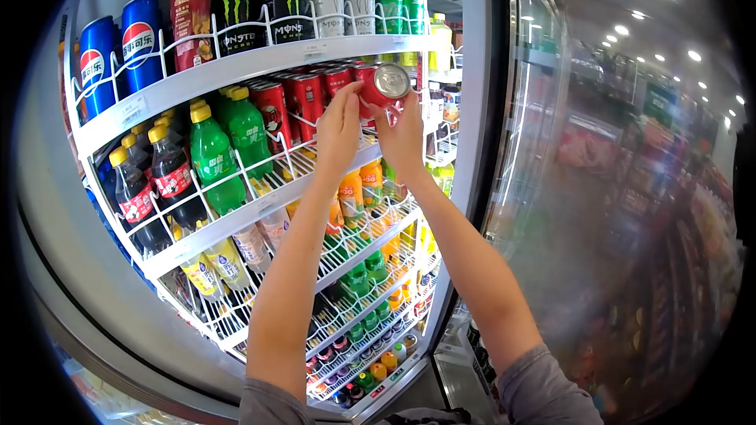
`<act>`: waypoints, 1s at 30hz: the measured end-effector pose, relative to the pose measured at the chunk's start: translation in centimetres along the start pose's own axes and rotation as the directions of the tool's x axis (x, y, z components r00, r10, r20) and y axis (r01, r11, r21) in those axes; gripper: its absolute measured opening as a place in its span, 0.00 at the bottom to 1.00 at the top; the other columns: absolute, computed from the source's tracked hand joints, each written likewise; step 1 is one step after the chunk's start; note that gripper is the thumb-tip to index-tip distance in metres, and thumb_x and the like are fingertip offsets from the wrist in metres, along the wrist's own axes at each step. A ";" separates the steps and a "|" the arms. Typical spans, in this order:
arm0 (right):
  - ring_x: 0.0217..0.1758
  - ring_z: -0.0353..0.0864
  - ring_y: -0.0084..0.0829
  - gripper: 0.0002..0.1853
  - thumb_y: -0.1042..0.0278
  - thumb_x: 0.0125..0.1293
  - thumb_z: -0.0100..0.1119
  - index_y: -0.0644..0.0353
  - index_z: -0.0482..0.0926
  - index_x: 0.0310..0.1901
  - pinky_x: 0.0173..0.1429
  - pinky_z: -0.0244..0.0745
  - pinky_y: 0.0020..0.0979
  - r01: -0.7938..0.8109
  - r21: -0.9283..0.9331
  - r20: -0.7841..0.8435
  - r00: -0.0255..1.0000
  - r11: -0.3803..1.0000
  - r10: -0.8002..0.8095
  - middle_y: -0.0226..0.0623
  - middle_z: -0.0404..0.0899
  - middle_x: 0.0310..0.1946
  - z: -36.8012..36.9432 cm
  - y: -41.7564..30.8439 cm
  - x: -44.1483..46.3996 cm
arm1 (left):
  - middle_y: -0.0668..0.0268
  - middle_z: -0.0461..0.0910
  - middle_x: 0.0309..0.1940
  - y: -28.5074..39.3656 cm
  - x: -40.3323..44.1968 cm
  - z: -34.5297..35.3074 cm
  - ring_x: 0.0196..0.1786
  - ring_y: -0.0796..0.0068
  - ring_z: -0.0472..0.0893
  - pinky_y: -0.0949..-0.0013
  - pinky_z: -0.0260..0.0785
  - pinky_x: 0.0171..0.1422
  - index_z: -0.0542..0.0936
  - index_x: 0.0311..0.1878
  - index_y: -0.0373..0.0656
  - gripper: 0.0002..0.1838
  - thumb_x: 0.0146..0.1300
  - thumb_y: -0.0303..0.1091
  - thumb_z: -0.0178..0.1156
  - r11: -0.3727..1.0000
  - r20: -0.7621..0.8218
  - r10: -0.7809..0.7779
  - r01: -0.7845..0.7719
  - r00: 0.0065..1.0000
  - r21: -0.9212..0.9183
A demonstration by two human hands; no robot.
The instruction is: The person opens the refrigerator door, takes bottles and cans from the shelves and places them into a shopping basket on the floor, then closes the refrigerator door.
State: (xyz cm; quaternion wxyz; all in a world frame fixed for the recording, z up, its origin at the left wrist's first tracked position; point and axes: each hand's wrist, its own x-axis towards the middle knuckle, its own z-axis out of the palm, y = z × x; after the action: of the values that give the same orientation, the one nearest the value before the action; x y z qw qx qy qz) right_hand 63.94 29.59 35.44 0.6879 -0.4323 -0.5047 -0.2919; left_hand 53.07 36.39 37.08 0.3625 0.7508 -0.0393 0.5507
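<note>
A red drink can [391,80] is raised in front of the second shelf, its silver top tilted toward me. My right hand [402,140] grips it from below, thumb and fingers around its lower side. My left hand [340,124] closes on the can's left side with its fingertips; part of those fingers is hidden behind the can. Just behind my hands stand rows of red cans [304,102] on the same shelf.
A white wire rail [285,159] edges the shelf below my hands. Green bottles [214,153] and cola bottles [175,169] stand left. Above, a shelf edge [276,53] carries Monster cans [286,4] and blue Pepsi cans [142,35]. A glass door [614,189] stands at the right.
</note>
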 end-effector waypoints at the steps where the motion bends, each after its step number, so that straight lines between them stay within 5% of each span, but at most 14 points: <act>1: 0.54 0.78 0.48 0.29 0.65 0.65 0.66 0.69 0.65 0.61 0.56 0.74 0.41 0.002 -0.008 -0.003 1.000 1.000 -0.002 0.53 0.75 0.49 -0.3 -0.7 -0.3 | 0.52 0.76 0.60 -0.1 -0.5 0.4 0.61 0.57 0.77 0.63 0.67 0.66 0.69 0.69 0.39 0.24 0.73 0.36 0.50 0.989 -0.025 0.102 -0.099 0.994 0.110; 5: 0.60 0.75 0.41 0.33 0.61 0.65 0.67 0.69 0.63 0.65 0.63 0.74 0.37 -0.029 0.096 -0.073 0.997 0.995 0.037 0.48 0.71 0.56 -2.2 -4.1 -1.2 | 0.49 0.74 0.61 1.0 -3.1 1.8 0.61 0.48 0.76 0.57 0.68 0.65 0.65 0.72 0.40 0.31 0.65 0.27 0.59 0.910 -0.009 0.307 -0.291 0.952 0.296; 7: 0.58 0.77 0.37 0.36 0.58 0.62 0.71 0.70 0.64 0.64 0.57 0.78 0.34 -0.259 0.248 0.025 0.965 0.933 0.261 0.48 0.73 0.56 -3.6 -5.0 -1.8 | 0.48 0.74 0.60 1.4 -4.7 1.7 0.62 0.48 0.76 0.57 0.69 0.64 0.62 0.74 0.41 0.36 0.63 0.29 0.63 0.885 0.034 0.336 -0.328 0.941 0.331; 11: 0.53 0.81 0.31 0.36 0.55 0.58 0.74 0.70 0.70 0.60 0.47 0.80 0.31 -0.506 0.223 0.111 0.862 0.833 0.494 0.45 0.81 0.50 -6.6 -6.7 -3.8 | 0.49 0.71 0.65 2.7 -7.9 2.1 0.66 0.54 0.73 0.59 0.64 0.69 0.61 0.74 0.39 0.38 0.62 0.30 0.65 0.952 0.104 0.121 -0.145 0.987 0.271; 13: 0.52 0.80 0.27 0.31 0.55 0.62 0.70 0.68 0.72 0.59 0.48 0.78 0.29 -0.486 0.117 0.099 0.873 0.866 0.477 0.41 0.81 0.48 -7.6 -7.0 -5.1 | 0.48 0.72 0.65 2.1 -9.7 2.6 0.66 0.56 0.73 0.60 0.65 0.69 0.61 0.75 0.40 0.39 0.62 0.30 0.66 0.979 0.086 0.067 -0.082 0.994 0.185; 15: 0.51 0.80 0.25 0.25 0.57 0.68 0.63 0.65 0.73 0.60 0.50 0.77 0.29 -0.529 0.228 0.155 0.849 0.818 0.506 0.38 0.80 0.49 -8.4 -6.4 -6.9 | 0.50 0.72 0.65 2.0 -11.4 2.8 0.66 0.63 0.74 0.63 0.67 0.67 0.58 0.76 0.40 0.39 0.64 0.28 0.64 0.977 0.091 0.047 -0.065 0.995 0.203; 17: 0.53 0.78 0.26 0.24 0.61 0.73 0.56 0.63 0.70 0.65 0.54 0.76 0.30 -0.549 0.314 0.233 0.836 0.775 0.497 0.36 0.78 0.54 -9.5 -5.0 -9.4 | 0.53 0.72 0.64 2.6 -13.3 2.8 0.65 0.69 0.73 0.66 0.70 0.64 0.54 0.78 0.42 0.39 0.66 0.26 0.61 0.948 0.178 -0.233 0.264 0.956 -0.179; 18: 0.55 0.77 0.26 0.25 0.63 0.74 0.55 0.61 0.66 0.69 0.56 0.76 0.30 -0.514 0.288 0.277 0.852 0.808 0.443 0.37 0.76 0.57 -10.1 -4.9 -10.8 | 0.55 0.78 0.56 3.4 -14.1 3.0 0.55 0.74 0.80 0.70 0.74 0.58 0.53 0.78 0.44 0.39 0.67 0.25 0.59 0.942 0.163 -0.215 0.249 0.963 -0.226; 21: 0.67 0.70 0.32 0.35 0.68 0.74 0.53 0.54 0.49 0.77 0.66 0.72 0.35 -0.598 0.304 0.463 0.773 0.742 0.433 0.44 0.71 0.63 -11.9 -7.3 -14.3 | 0.55 0.78 0.56 2.3 -17.6 3.3 0.55 0.72 0.80 0.70 0.75 0.58 0.52 0.79 0.44 0.39 0.68 0.25 0.58 0.861 0.207 -0.325 0.379 0.923 -0.339; 23: 0.70 0.68 0.35 0.38 0.69 0.73 0.56 0.51 0.47 0.78 0.67 0.72 0.36 -0.677 0.311 0.476 0.718 0.667 0.507 0.45 0.70 0.64 -12.5 -7.4 -17.2 | 0.55 0.76 0.57 2.9 -19.7 3.4 0.55 0.69 0.80 0.66 0.78 0.56 0.51 0.78 0.43 0.38 0.69 0.25 0.57 0.849 0.232 -0.364 0.424 0.902 -0.316; 25: 0.71 0.68 0.36 0.40 0.70 0.72 0.57 0.49 0.46 0.78 0.66 0.74 0.37 -0.701 0.238 0.484 0.686 0.672 0.544 0.46 0.70 0.65 -13.6 -7.9 -18.5 | 0.57 0.64 0.70 3.2 -21.3 3.4 0.63 0.68 0.74 0.65 0.71 0.64 0.47 0.79 0.39 0.39 0.71 0.27 0.56 0.766 0.327 -0.429 0.531 0.842 -0.362; 30: 0.68 0.71 0.38 0.40 0.70 0.71 0.59 0.50 0.48 0.78 0.64 0.76 0.36 -0.719 0.172 0.488 0.656 0.673 0.576 0.46 0.71 0.64 -14.9 -8.2 -20.9 | 0.56 0.68 0.66 2.8 -24.7 4.5 0.63 0.68 0.74 0.65 0.70 0.65 0.47 0.79 0.39 0.39 0.70 0.26 0.57 0.697 0.299 -0.455 0.544 0.839 -0.466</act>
State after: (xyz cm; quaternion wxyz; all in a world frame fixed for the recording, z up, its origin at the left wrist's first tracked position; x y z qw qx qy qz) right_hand 56.94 11.84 16.40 0.6952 -0.5049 -0.4840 0.1659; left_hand 45.74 23.31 16.71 0.6881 0.6433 -0.0138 0.3355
